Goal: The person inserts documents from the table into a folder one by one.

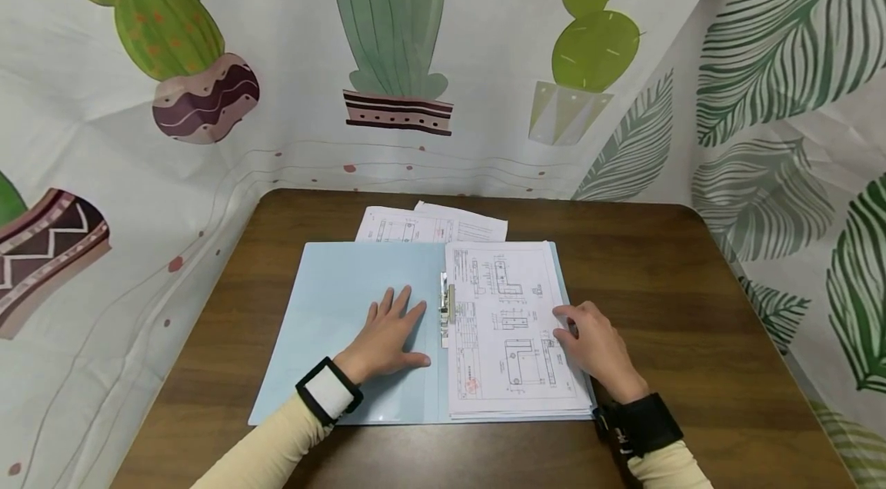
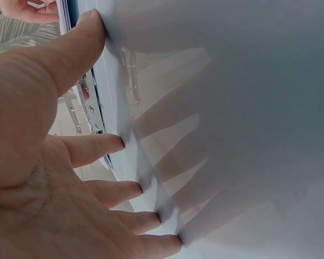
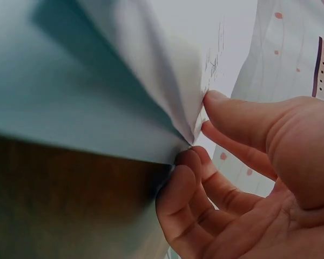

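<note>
A light blue ring binder [image 1: 346,274] lies opened flat on the wooden table. On its right half sits a stack of punched paper sheets with technical drawings [image 1: 512,320], beside the metal clip mechanism [image 1: 446,308] at the spine. My left hand [image 1: 391,331] rests with spread fingers on the inside of the left cover; the left wrist view shows its fingertips [image 2: 114,143] against the glossy surface. At the right edge of the stack, my right hand [image 1: 597,343] holds the sheets with curled fingers. The thumb [image 3: 218,102] lies on the top page, and other fingers [image 3: 191,167] meet the edge.
More printed sheets [image 1: 443,224] lie partly under the binder's far edge. The brown wooden table [image 1: 644,266] extends on both sides of the binder. Behind it hangs a white cloth [image 1: 291,74] with cactus and leaf prints. Both wrists wear black straps [image 1: 647,424].
</note>
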`<state>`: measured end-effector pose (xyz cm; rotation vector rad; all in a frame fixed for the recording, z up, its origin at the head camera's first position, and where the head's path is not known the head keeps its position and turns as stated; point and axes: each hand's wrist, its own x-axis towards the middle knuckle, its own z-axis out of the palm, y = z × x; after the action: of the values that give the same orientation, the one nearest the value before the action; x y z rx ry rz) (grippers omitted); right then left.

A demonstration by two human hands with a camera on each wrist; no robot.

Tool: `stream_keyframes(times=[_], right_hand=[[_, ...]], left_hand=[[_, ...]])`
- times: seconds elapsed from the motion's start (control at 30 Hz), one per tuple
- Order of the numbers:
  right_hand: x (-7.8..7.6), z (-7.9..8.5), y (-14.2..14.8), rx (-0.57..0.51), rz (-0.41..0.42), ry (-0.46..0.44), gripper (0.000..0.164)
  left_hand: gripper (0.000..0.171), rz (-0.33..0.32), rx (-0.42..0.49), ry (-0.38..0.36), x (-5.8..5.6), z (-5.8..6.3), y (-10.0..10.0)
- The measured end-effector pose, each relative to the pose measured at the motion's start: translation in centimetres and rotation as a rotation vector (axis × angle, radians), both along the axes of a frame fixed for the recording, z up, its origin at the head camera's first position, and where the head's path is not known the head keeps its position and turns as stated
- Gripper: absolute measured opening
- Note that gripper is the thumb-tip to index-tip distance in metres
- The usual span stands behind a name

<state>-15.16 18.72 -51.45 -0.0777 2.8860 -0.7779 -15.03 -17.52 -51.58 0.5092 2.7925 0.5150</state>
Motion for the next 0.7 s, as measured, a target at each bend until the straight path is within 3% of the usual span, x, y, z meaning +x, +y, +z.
stream_keyframes(times=[0.7], right_hand=[[0.02, -0.26, -0.23, -0.005, -0.018, -0.004, 0.047]], left_hand=[[0.092, -0.014, -0.008, -0.003, -0.17, 0.24, -0.1]])
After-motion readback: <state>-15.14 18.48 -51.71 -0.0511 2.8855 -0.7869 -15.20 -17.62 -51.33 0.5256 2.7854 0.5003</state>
